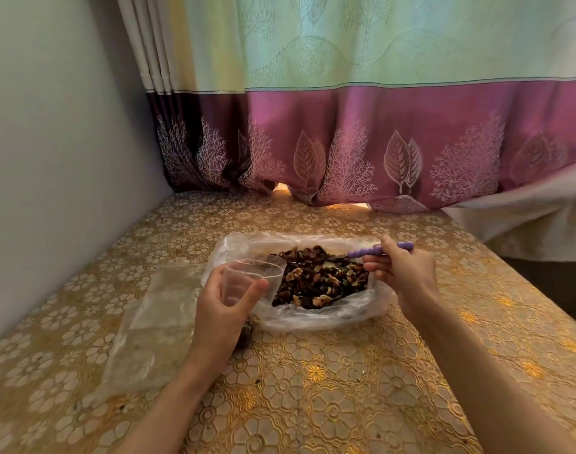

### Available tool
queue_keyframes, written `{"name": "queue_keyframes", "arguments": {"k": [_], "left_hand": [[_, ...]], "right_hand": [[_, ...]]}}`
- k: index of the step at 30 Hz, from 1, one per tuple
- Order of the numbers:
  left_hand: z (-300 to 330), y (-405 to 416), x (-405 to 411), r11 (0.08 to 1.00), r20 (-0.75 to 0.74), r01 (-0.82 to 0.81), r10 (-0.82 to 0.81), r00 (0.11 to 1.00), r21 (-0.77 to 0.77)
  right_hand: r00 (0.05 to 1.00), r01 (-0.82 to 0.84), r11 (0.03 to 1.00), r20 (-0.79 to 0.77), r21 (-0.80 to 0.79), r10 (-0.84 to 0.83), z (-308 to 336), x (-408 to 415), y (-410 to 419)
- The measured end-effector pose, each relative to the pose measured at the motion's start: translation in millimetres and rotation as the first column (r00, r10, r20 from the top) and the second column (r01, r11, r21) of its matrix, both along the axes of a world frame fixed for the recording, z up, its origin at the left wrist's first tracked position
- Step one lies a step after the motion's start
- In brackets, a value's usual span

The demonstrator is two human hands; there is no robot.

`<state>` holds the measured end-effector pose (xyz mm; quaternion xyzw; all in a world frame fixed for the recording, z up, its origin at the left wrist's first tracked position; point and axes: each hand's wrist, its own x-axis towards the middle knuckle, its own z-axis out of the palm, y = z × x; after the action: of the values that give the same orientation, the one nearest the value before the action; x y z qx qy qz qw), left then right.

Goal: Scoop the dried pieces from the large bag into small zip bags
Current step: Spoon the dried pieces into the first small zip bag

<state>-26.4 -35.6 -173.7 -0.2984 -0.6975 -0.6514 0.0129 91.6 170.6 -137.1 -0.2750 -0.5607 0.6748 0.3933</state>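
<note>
Clear plastic makes one big crinkly bag (312,317) of brown dried pieces (319,278) on your gold flowery tablecloth (329,388). Your left hand (226,309) holds one small clear zip bag (252,276) open. Your right hand (401,270) grips one purple-handled spoon (375,250) over the pieces. Flat clear bags (152,319) lie left; I cannot count them.

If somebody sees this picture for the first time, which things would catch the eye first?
Probably the large bag at the table's centre, open and heaped with dark dried pieces. Next, the purple-handled spoon the right hand dips into it, and the small zip bag the left hand holds open beside it.
</note>
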Motion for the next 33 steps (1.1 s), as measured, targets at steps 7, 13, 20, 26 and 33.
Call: {"name": "queue_keyframes", "arguments": {"k": [7, 13, 20, 26, 33], "left_hand": [[-1.2, 0.6, -0.6, 1.0, 0.0, 0.013, -0.013, 1.0, 0.007], [-1.4, -1.1, -1.1, 0.999, 0.056, 0.024, -0.026, 0.998, 0.025], [1.6, -1.6, -1.9, 0.997, 0.076, 0.03, -0.035, 0.996, 0.071], [6.9, -3.4, -0.9, 0.991, 0.07, 0.037, -0.046, 0.996, 0.125], [18.2, -6.4, -1.1, 0.988, -0.005, 0.009, -0.008, 1.0, 0.157]], "right_hand": [[0.999, 0.008, 1.0, -0.052, 0.019, -0.007, 7.3, 1.8, -0.5], [0.971, -0.133, 0.991, -0.199, 0.017, 0.133, 30.7, 3.3, -11.3], [0.921, -0.332, 0.936, -0.176, 0.117, 0.349, 45.1, 2.6, -41.8], [0.893, -0.375, 0.878, -0.139, 0.299, 0.429, 49.4, 2.1, -62.8], [0.825, -0.439, 0.827, -0.208, 0.35, 0.526, 50.6, 3.7, -59.8]]}}
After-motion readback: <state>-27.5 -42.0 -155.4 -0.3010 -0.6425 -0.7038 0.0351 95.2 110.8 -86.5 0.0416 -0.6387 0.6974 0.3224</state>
